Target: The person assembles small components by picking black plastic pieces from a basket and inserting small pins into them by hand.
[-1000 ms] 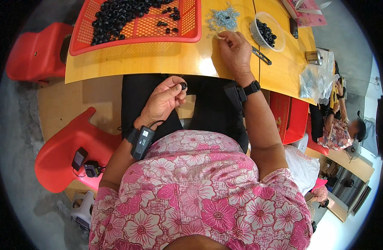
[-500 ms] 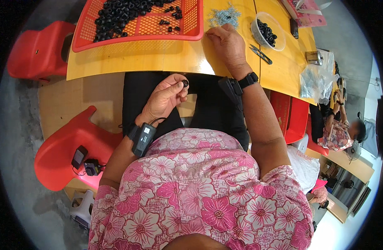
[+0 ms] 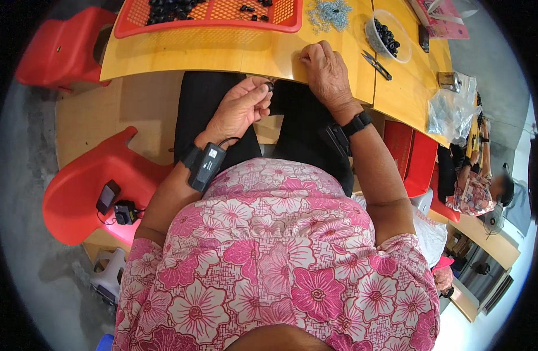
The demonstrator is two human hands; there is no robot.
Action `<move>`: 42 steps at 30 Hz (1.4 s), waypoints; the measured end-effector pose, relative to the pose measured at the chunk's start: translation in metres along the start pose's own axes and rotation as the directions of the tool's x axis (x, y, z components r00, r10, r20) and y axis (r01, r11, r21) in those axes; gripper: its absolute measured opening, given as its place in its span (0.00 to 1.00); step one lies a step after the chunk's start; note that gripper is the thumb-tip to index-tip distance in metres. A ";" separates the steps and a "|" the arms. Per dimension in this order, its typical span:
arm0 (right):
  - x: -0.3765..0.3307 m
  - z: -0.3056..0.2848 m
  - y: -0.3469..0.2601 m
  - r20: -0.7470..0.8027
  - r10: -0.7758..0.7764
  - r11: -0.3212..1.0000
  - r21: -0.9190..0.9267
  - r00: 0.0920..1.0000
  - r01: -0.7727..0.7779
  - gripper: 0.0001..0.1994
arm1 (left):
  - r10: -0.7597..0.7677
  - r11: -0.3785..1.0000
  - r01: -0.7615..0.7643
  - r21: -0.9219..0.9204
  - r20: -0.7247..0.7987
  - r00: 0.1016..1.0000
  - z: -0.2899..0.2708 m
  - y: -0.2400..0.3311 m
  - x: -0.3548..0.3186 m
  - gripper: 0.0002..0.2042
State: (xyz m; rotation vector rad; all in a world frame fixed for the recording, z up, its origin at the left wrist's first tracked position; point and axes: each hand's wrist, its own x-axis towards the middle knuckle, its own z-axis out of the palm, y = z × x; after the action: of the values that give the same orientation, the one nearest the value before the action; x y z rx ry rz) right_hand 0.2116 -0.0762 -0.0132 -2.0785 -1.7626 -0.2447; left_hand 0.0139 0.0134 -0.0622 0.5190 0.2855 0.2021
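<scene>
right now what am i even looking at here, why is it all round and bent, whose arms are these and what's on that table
This is one picture from a wide fisheye camera worn on a person's head, looking down, so straight edges bend near the rim. The arms coming up from below are that person's own.

The left hand pinches a small black part above the lap. The right hand rests on the yellow wooden table, fingers curled; what it holds is hidden.

On the table lie a red mesh tray of black parts, a pile of small metal pieces, a clear bowl of black parts and small cutters. Both wrists wear black bands.
</scene>
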 end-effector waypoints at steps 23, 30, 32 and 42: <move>-0.018 -0.012 -0.050 0.092 -0.163 0.953 0.273 0.982 0.133 0.09 | 0.008 0.977 0.003 0.211 -0.051 0.999 -0.003 -0.006 0.001 0.09; -0.014 -0.016 -0.051 0.173 -0.114 0.941 0.335 0.978 0.051 0.08 | 0.011 0.956 0.016 0.294 -0.092 0.996 -0.003 -0.004 -0.001 0.09; -0.014 -0.017 -0.053 0.229 0.053 0.850 0.501 0.972 -0.164 0.06 | 0.019 0.954 0.009 0.300 -0.089 0.996 -0.004 -0.004 -0.001 0.09; -0.016 -0.012 -0.062 0.374 0.294 0.258 0.855 0.880 -0.450 0.09 | 0.030 0.987 -0.022 0.160 -0.046 0.999 -0.002 0.000 -0.002 0.11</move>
State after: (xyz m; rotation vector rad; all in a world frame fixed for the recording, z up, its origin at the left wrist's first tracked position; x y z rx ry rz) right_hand 0.1496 -0.0874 0.0030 -1.4873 -0.9140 0.9082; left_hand 0.0114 0.0139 -0.0639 0.6772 0.3437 0.2181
